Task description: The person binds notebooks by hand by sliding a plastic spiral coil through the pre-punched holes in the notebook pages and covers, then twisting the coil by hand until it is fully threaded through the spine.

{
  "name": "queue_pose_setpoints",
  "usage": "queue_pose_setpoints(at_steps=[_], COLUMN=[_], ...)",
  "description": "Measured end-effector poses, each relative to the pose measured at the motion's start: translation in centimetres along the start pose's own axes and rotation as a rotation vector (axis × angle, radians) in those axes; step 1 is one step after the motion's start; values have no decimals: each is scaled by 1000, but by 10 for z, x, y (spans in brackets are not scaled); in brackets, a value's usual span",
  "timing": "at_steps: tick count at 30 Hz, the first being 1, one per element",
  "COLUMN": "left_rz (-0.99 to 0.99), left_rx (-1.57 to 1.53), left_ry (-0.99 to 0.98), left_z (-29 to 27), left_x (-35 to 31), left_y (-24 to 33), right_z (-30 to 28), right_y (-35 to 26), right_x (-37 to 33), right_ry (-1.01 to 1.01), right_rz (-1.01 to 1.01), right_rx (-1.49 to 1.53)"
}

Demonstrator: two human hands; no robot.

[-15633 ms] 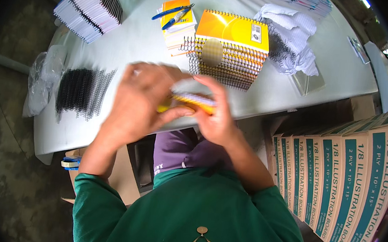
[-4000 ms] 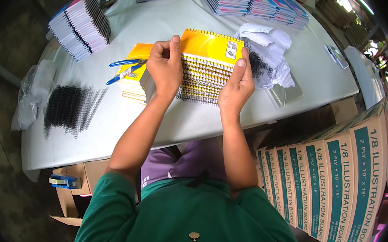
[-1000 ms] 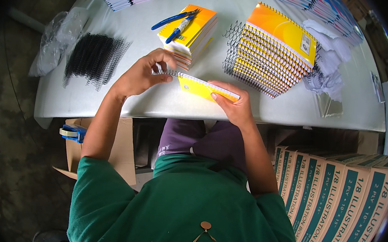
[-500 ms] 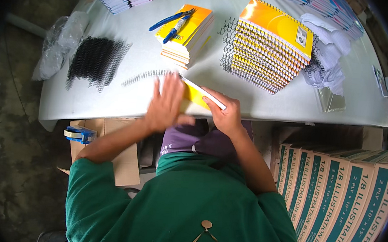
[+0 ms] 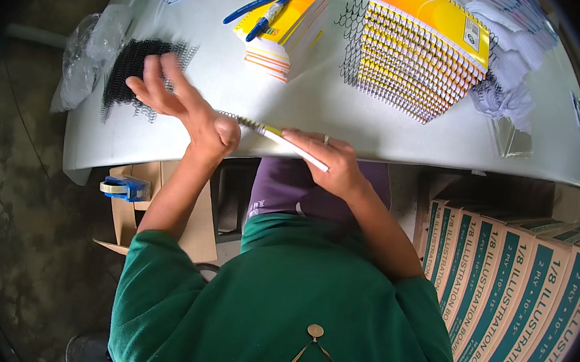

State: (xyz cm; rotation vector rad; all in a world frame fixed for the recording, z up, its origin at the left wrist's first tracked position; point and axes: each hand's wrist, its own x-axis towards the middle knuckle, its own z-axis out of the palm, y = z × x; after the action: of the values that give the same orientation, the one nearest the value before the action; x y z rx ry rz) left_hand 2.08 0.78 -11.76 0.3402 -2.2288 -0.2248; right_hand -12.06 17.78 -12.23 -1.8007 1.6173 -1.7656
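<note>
Because the right hand's grip is closed on the notebook at the table's near edge, apparently to steady it, its coil juts out exposed, while the left hand's grip spreads wide, seemingly empty, above the table.

Dark, mottled floor at left — pale table, top brightly lit.

Right hand gripping notebook, dark coil jutting from its end; left hand spread, near black coils
</note>
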Motion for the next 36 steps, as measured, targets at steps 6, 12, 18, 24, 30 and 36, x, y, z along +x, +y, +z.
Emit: queue_pose_setpoints(at_steps=[6, 12, 18, 24, 30, 36], left_rz=[363, 76, 65, 301, 300, 287], left_rx=[135, 36, 170, 110, 63, 148], left_ry=[-76, -259, 128, -83, -149, 159], left_z=[8, 28, 11, 28, 9, 29], left_x=[-22, -28, 46, -34, 50, 53], left_y=[26, 31, 16, 36, 41, 23], right_z=[-1, 11, 11, -3, 0, 7], right_y=[11, 5, -3, 2, 4, 5], right_x=[2, -1, -5, -1, 3, -2], right_ry=[63, 103, 102, 124, 86, 62], right_rz=[-55, -17, 79, 163, 257, 158], right_rx=[-48, -21, 13, 49, 229, 93])
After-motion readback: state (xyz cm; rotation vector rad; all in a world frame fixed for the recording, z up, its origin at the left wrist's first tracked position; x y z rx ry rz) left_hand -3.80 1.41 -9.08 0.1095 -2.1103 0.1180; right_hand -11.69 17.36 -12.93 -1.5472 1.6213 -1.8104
